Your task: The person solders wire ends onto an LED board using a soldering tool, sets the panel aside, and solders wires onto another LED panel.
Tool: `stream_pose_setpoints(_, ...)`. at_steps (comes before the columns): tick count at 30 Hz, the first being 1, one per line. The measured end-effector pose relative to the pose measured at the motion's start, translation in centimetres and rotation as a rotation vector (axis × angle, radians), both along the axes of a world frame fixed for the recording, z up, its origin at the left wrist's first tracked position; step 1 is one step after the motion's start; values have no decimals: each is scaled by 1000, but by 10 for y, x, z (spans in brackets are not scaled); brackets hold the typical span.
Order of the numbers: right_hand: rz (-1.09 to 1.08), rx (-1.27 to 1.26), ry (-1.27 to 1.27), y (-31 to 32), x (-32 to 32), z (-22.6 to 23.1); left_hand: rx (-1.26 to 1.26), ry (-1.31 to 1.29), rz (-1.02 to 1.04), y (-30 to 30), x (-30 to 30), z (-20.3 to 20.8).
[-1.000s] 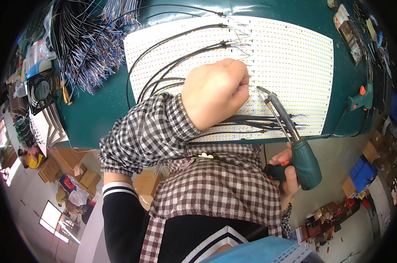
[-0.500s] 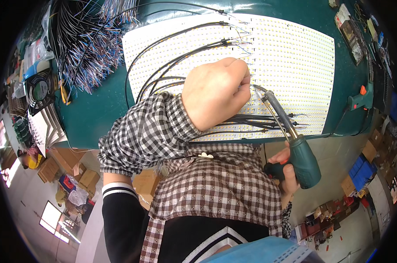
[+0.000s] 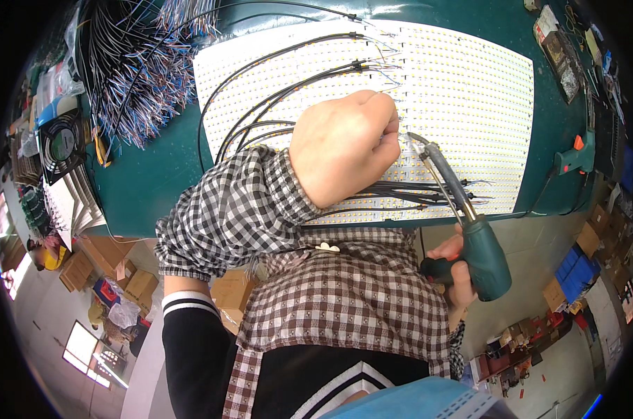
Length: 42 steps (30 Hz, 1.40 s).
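Note:
A white board (image 3: 470,105) covered with rows of small yellow LEDs lies on the green table. My left hand (image 3: 344,150) rests over its middle, fingers closed in a pinch; whatever is between the fingertips is hidden. Black cables (image 3: 260,96) with thin coloured wire ends cross the left half of the board, and some pass beneath this hand. At the table's front edge my right hand (image 3: 460,279) grips a green soldering gun (image 3: 488,260). Its bent tip points at the board, just right of my left fingertips. More black cables (image 3: 407,190) lie along the near side.
A large bundle of cables with stripped coloured wires (image 3: 138,84) is heaped at the far left. Beside it stand a small black fan (image 3: 63,144) and a yellow-handled tool (image 3: 103,148). Another green gun-shaped tool (image 3: 577,157) lies at the right, near a worn box (image 3: 557,52).
The soldering gun's tip has shifted slightly right, a little away from my left fingertips. My left hand stays almost in place.

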State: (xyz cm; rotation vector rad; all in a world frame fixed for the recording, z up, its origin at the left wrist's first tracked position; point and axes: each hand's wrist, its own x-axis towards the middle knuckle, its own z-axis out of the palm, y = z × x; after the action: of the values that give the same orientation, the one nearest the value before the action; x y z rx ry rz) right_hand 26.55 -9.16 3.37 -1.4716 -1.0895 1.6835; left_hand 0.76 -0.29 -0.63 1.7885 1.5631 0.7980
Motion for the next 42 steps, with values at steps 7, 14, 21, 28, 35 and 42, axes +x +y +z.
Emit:
stream_pose_setpoints(7,-41,67,20,2,-3,-1,1,22,4,0,-1,0)
stream_pose_setpoints(14,-117,59,14,6,-2,3,22,7,-2,-1,-2,0)
stream_pose_setpoints(21,-209,207,75,2,19,-2,254,240,-77,-21,-5,23)
stream_pose_setpoints(28,-251,318,211,12,30,-9,-9,84,-271,-32,3,20)
stream_pose_setpoints(35,-194,383,136,7,36,-15,-117,-59,-199,-30,1,18)
stream_pose_setpoints(42,-179,422,167,8,37,-21,32,179,-76,-43,-12,41)
